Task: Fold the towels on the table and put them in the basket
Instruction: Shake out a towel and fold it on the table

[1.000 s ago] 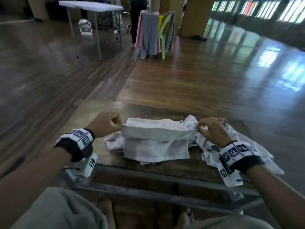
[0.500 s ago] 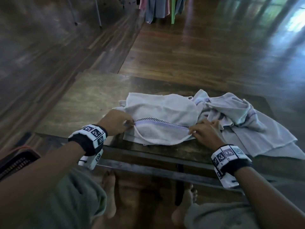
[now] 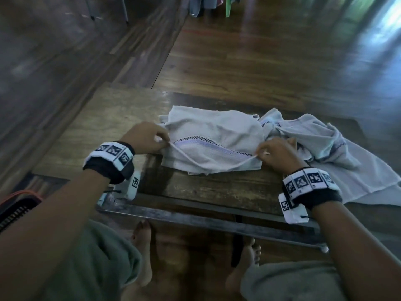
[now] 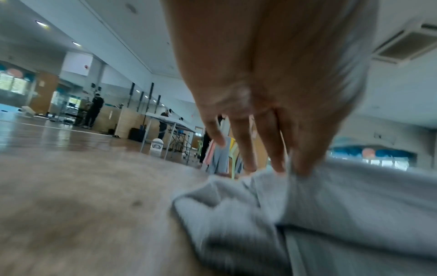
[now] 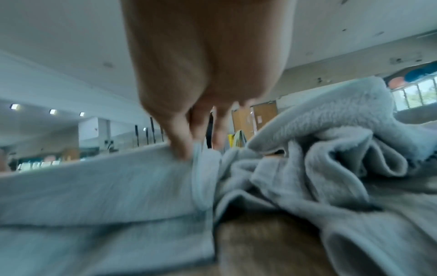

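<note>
A pale grey towel with a checked purple band lies part-folded on the low wooden table. My left hand pinches its left corner, and my right hand pinches the right corner; the hem sags in a loop between them over the folded layers. In the left wrist view the fingertips grip the cloth. The right wrist view shows the thumb and fingers nipping the towel's edge. A second, crumpled towel lies to the right. A dark basket with an orange rim sits at the lower left, beside my knee.
The table's metal front rail runs just before my knees, with my bare feet under it. The loose towel hangs over the table's right edge. Wooden floor stretches beyond; a green chair draped with cloths stands far back.
Both hands brought the towel's held edge down and toward me over the folded part, then lifted it slightly. My head tilted down, so the basket came into view.
</note>
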